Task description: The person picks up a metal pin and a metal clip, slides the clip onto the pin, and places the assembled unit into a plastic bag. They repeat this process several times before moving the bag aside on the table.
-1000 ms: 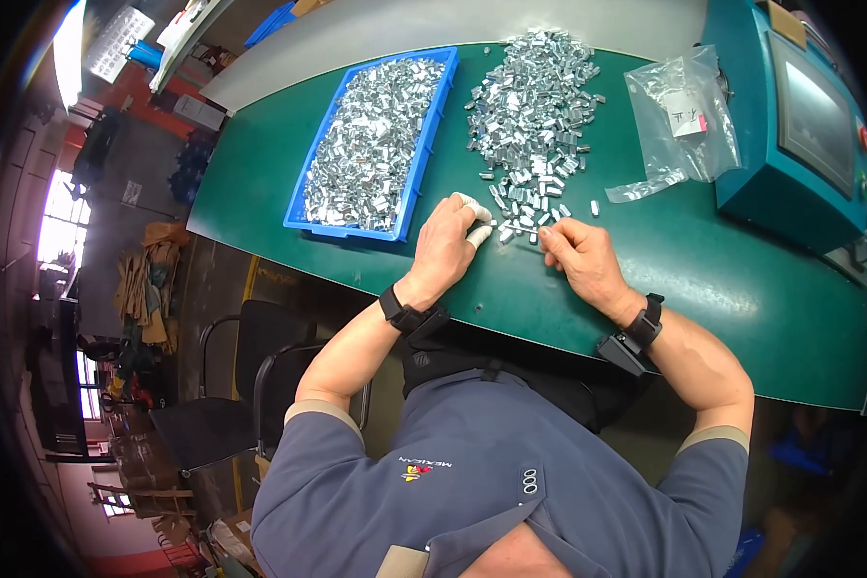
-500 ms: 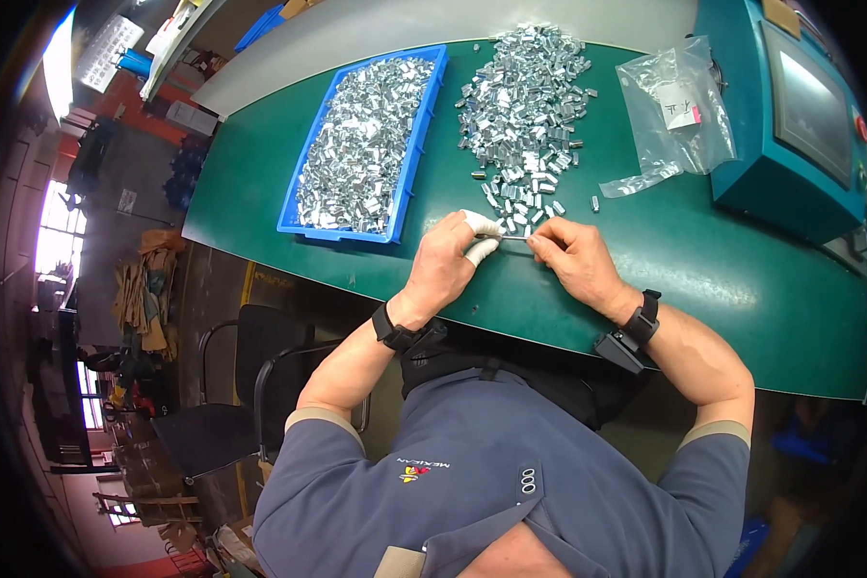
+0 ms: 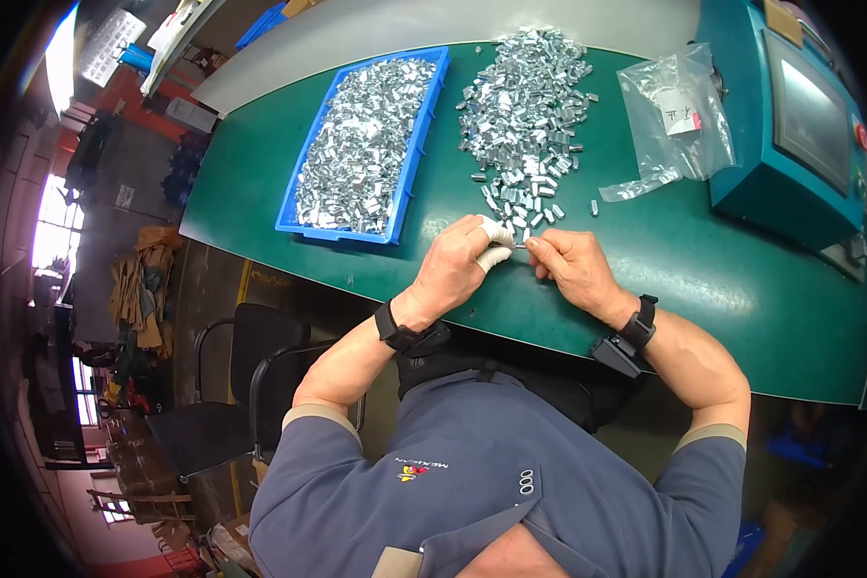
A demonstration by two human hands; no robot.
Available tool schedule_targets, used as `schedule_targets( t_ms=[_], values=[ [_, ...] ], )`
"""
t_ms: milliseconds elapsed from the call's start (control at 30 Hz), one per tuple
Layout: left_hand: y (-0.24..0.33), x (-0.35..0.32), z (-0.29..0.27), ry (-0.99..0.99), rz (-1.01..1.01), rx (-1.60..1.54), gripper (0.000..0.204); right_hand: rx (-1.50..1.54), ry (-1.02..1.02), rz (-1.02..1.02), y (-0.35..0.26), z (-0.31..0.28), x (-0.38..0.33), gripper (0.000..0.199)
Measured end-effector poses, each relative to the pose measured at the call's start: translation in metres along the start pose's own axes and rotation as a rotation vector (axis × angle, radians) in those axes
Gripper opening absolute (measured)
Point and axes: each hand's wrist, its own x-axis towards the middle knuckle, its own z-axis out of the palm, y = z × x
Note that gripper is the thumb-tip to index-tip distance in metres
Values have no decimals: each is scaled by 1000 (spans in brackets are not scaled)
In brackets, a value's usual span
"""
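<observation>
My left hand (image 3: 458, 265), with white finger cots on two fingertips, and my right hand (image 3: 570, 268) meet over the green table (image 3: 703, 279), both pinching a small silver metal piece (image 3: 520, 247) between them. Just beyond my fingers lies a loose heap of small silver metal parts (image 3: 525, 111), its near edge thinning into scattered single pieces. A blue tray (image 3: 416, 154) filled with the same kind of silver parts sits to the left of the heap.
A clear plastic bag (image 3: 672, 120) with a paper slip lies right of the heap. A teal machine (image 3: 790, 125) with a screen stands at the table's right end. Black chairs (image 3: 231, 385) stand on the floor to my left.
Both hands have drawn back from the heap's edge toward me and closed together on one small metal piece.
</observation>
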Motion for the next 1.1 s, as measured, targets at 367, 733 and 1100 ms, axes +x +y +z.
schedule_targets(
  t_ms=[367,733,1100],
  values=[
    [-80,-20,-125,351,-215,567,23,127,51,67,2,-4,2,38],
    [-10,-6,-2,-16,-68,256,26,132,61,95,9,-5,3,33],
    [-16,-11,-1,105,-79,51,19,25,41,33,9,-4,4,23]
  ],
)
